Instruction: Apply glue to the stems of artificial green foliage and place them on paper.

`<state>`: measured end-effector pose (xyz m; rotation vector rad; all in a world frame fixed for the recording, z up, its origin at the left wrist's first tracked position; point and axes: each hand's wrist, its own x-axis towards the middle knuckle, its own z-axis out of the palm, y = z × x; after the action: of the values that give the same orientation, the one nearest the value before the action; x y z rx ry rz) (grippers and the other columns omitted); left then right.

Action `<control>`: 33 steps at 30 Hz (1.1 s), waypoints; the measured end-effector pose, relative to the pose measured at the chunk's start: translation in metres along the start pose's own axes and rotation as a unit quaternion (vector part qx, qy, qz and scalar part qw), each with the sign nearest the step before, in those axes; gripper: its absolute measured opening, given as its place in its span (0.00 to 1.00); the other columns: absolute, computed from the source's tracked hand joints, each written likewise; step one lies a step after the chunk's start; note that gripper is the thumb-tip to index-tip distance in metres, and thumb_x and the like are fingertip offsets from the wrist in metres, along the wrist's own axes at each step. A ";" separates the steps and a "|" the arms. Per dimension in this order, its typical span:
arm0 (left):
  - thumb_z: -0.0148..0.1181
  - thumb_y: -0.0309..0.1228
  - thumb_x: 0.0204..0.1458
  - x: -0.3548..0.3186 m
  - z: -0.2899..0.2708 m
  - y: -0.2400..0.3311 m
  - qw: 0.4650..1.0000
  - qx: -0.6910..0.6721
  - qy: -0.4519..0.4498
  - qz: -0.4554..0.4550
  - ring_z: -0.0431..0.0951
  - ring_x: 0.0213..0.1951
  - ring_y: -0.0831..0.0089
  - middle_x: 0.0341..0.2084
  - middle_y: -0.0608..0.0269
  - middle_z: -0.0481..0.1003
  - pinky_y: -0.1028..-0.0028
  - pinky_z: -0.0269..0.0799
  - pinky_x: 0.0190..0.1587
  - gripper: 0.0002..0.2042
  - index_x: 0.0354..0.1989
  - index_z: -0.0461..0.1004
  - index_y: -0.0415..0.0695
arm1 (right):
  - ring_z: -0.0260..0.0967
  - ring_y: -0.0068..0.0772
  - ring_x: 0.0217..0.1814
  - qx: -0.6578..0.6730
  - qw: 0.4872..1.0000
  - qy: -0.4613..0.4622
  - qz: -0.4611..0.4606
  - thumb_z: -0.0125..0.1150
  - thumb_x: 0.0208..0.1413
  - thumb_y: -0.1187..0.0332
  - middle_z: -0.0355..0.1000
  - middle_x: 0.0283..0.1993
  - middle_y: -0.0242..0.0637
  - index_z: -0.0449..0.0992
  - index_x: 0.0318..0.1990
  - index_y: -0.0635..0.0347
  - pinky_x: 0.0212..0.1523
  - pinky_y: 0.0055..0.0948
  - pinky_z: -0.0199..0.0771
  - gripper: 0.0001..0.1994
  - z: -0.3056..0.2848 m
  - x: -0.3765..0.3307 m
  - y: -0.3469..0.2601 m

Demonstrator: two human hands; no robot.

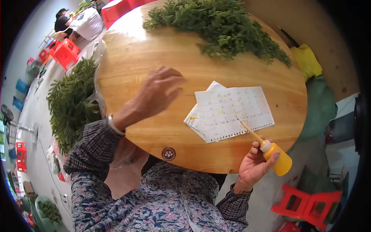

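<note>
Head view: R grip (251,167) wrapped round yellow btl (281,160), nozzle (253,133) twd paper (231,102); L grip (154,92) released, over table (154,141).

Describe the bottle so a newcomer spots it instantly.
Start at the big wooden table and go to its near right edge, just past the white sheets. There the person's right hand holds the bottle, its tip pointing over the paper. Its orange-yellow body and long tapering tip set it apart from those flat sheets.
</note>
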<state>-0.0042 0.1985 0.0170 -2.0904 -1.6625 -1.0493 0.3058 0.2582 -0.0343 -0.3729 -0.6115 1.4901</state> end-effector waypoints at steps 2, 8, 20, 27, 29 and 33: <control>0.61 0.28 0.48 0.017 0.017 0.011 0.997 -0.057 -0.044 0.000 0.72 0.38 0.66 0.37 0.60 0.74 0.68 0.67 0.46 0.09 0.38 0.77 0.41 | 0.70 0.29 0.34 -0.003 1.000 0.018 -0.016 0.59 0.57 0.55 0.71 0.42 0.46 0.69 0.48 0.63 0.28 0.15 0.70 0.21 0.007 0.002 0.000; 0.57 0.29 0.50 0.037 0.047 -0.013 0.996 -0.021 -0.081 0.003 0.71 0.42 0.63 0.37 0.59 0.73 0.68 0.67 0.46 0.10 0.40 0.77 0.43 | 0.70 0.28 0.34 0.009 1.000 0.005 -0.002 0.59 0.56 0.55 0.71 0.42 0.46 0.69 0.48 0.62 0.28 0.14 0.69 0.21 0.010 -0.011 0.011; 0.55 0.31 0.47 0.087 0.100 -0.133 0.996 0.038 0.073 -0.042 0.69 0.45 0.60 0.43 0.62 0.72 0.65 0.68 0.44 0.11 0.39 0.78 0.46 | 0.71 0.28 0.32 -0.039 0.998 0.035 -0.033 0.60 0.55 0.55 0.73 0.41 0.45 0.70 0.48 0.59 0.30 0.14 0.70 0.20 0.018 -0.015 0.020; 0.54 0.34 0.46 0.090 0.117 -0.135 0.982 0.188 0.037 -0.001 0.71 0.42 0.57 0.42 0.63 0.74 0.64 0.70 0.43 0.13 0.39 0.79 0.47 | 0.71 0.28 0.32 -0.048 0.998 0.033 -0.032 0.60 0.55 0.55 0.73 0.41 0.44 0.69 0.48 0.59 0.30 0.14 0.70 0.20 0.020 -0.018 0.018; 0.54 0.34 0.47 0.090 0.105 -0.123 0.987 0.150 0.029 -0.043 0.73 0.40 0.59 0.41 0.62 0.75 0.65 0.71 0.41 0.13 0.39 0.79 0.46 | 0.71 0.28 0.32 -0.048 0.998 0.037 -0.032 0.60 0.56 0.55 0.73 0.41 0.44 0.69 0.49 0.59 0.30 0.14 0.70 0.20 0.021 -0.019 0.018; 0.55 0.33 0.50 0.093 0.070 -0.076 0.987 0.028 -0.006 -0.159 0.76 0.33 0.63 0.35 0.59 0.77 0.69 0.73 0.34 0.11 0.37 0.78 0.43 | 0.72 0.29 0.32 -0.049 0.996 0.060 -0.041 0.59 0.56 0.54 0.73 0.41 0.44 0.69 0.49 0.59 0.30 0.15 0.70 0.20 0.022 -0.022 0.021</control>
<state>-0.0415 0.3324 0.0148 -1.8384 -2.0555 -1.0650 0.2765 0.2349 -0.0324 -0.5030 -0.5982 1.3521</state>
